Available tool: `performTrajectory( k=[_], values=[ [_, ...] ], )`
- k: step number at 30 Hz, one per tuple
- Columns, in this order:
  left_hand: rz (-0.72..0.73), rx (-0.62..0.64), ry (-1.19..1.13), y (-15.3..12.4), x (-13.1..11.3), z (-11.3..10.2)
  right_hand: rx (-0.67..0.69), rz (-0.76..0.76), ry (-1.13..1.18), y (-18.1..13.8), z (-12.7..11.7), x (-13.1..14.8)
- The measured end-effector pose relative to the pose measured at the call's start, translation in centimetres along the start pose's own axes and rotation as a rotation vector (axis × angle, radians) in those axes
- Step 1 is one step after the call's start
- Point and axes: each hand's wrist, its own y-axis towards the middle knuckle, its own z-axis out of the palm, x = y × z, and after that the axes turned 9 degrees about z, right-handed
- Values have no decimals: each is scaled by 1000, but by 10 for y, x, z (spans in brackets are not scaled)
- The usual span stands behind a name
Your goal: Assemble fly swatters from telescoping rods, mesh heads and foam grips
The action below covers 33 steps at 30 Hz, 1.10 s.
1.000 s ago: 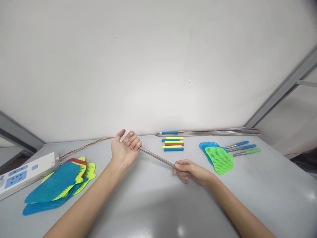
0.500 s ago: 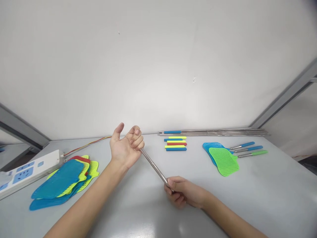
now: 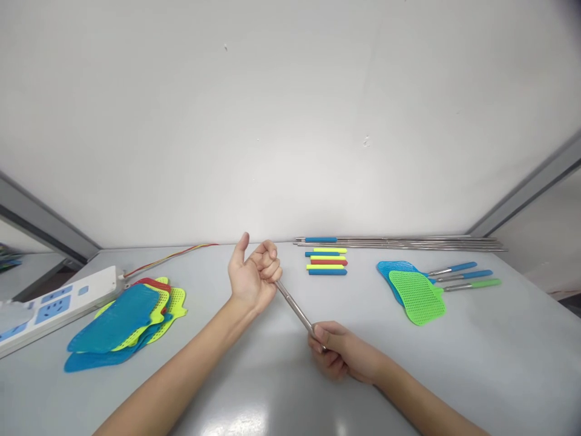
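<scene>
A slim telescopic metal rod (image 3: 295, 306) slants between my two hands above the table. The curled fingers of my left hand (image 3: 254, 275) close around its upper end, palm turned up and thumb sticking out. Lower down, my right hand (image 3: 340, 351) grips the other end between thumb and fingers, and a bit of the rod's tip shows there. Behind the hands lies a row of blue, yellow and red handle sleeves (image 3: 327, 261). Along the wall rests a bundle of thin metal rods (image 3: 408, 243), a blue sleeve on one.
Loose blue, yellow and red fly swatter heads (image 3: 118, 318) are piled at the left, beside a white power strip (image 3: 59, 306) with a red-yellow cable (image 3: 170, 256). Assembled fly swatters (image 3: 417, 297), blue and green, lie at the right. A wall (image 3: 290, 121) bounds the table's back.
My left hand has moved right and slightly down, closer to my right hand. Less of the rod shows between them. The view has shifted slightly.
</scene>
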Motion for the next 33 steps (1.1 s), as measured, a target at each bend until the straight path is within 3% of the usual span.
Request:
performTrajectory(
  k=[11, 19, 33],
  values=[
    [-7, -25, -27, -4, 9, -2, 26, 16, 12, -3, 0, 3],
    [-142, -20, -32, -17, 32, 0, 26, 15, 50, -1, -2, 2],
    [-190, 22, -207, -6, 16, 3, 134, 17, 163, 3, -11, 10]
  ],
)
